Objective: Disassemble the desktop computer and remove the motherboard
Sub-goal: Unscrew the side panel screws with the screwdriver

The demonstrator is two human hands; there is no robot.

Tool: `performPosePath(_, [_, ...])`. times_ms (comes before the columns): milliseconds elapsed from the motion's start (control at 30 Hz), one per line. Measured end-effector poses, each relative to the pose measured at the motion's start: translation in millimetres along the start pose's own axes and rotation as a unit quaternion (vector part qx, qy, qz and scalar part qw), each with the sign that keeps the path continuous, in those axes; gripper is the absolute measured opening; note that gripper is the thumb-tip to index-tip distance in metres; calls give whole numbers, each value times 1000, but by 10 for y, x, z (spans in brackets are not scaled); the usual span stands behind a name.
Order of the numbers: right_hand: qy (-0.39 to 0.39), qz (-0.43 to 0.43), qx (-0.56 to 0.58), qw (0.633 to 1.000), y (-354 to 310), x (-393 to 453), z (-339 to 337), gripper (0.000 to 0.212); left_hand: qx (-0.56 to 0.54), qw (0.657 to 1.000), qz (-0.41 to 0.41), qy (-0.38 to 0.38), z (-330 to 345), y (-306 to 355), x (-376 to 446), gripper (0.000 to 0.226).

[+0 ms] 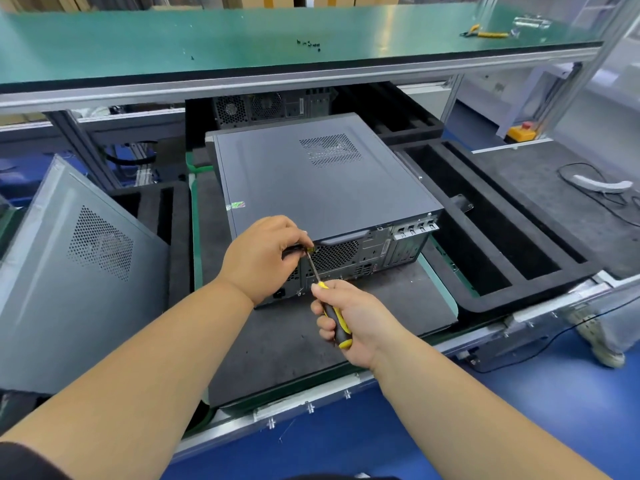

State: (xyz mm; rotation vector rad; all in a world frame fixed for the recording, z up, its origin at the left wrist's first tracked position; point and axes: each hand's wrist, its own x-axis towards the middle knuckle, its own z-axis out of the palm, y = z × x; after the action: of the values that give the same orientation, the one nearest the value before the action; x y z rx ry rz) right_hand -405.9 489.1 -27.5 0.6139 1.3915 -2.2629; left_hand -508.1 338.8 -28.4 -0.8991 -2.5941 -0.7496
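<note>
The desktop computer (322, 188) lies on its side on the dark mat (298, 348) of the counter, rear panel facing you, side cover still on. You look to be at the opening step: freeing the cover screws at the rear edge. Your right hand (349, 317) is wrapped around the yellow-and-black screwdriver (329, 306), its shaft angled up toward the top left corner of the rear panel. Your left hand (266, 254) is curled there, fingers pinching at the tip, apparently steadying it on a screw; the screw itself is hidden.

Next, you'll likely need the tip seated squarely and turned without slipping across the fan grille (334, 254) just beside it.

For sliding the cover off, note the foam tray (502, 230) close on the right and a loose side panel (69, 271) leaning at the left. The mat's near side offers open room.
</note>
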Motion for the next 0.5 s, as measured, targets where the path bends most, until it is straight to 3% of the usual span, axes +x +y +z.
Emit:
performPosePath(200, [-19,31,49,998,-66,-25,-8,29,4,1000,-2,-9,-22,16,11,16])
performPosePath(500, [-15,-58,-68,996,-19,-42,-98,20,-9,1000,-14,-13,-67,28,22,17])
